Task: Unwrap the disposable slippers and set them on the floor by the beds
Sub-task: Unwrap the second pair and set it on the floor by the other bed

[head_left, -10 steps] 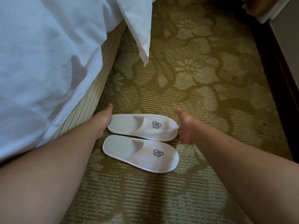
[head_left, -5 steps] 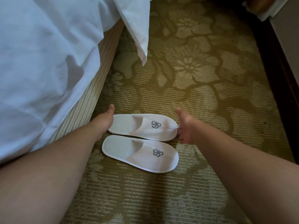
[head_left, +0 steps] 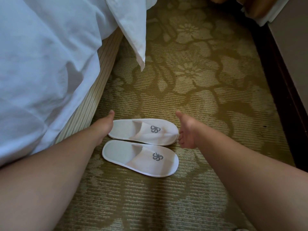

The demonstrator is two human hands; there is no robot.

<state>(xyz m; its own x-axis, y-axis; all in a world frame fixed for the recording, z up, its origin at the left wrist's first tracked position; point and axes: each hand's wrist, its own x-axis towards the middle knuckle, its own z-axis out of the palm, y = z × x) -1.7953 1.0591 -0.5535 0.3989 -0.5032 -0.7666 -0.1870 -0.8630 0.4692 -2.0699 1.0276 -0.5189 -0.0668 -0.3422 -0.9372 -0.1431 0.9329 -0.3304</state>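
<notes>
Two white disposable slippers with grey logos lie unwrapped, side by side on the carpet beside the bed, toes to the right. The far slipper (head_left: 143, 131) sits between my hands. The near slipper (head_left: 141, 158) lies just below it, untouched. My left hand (head_left: 104, 126) rests against the far slipper's heel with the thumb raised and its fingers hidden behind the hand. My right hand (head_left: 185, 130) is spread, palm toward the slipper, with the fingertips touching its toe.
The bed's white duvet (head_left: 46, 64) and striped base (head_left: 98, 84) run along the left, with a sheet corner (head_left: 138, 47) hanging down. A dark wooden skirting (head_left: 281, 90) and a wall border the right. Patterned green carpet (head_left: 200, 80) lies between them.
</notes>
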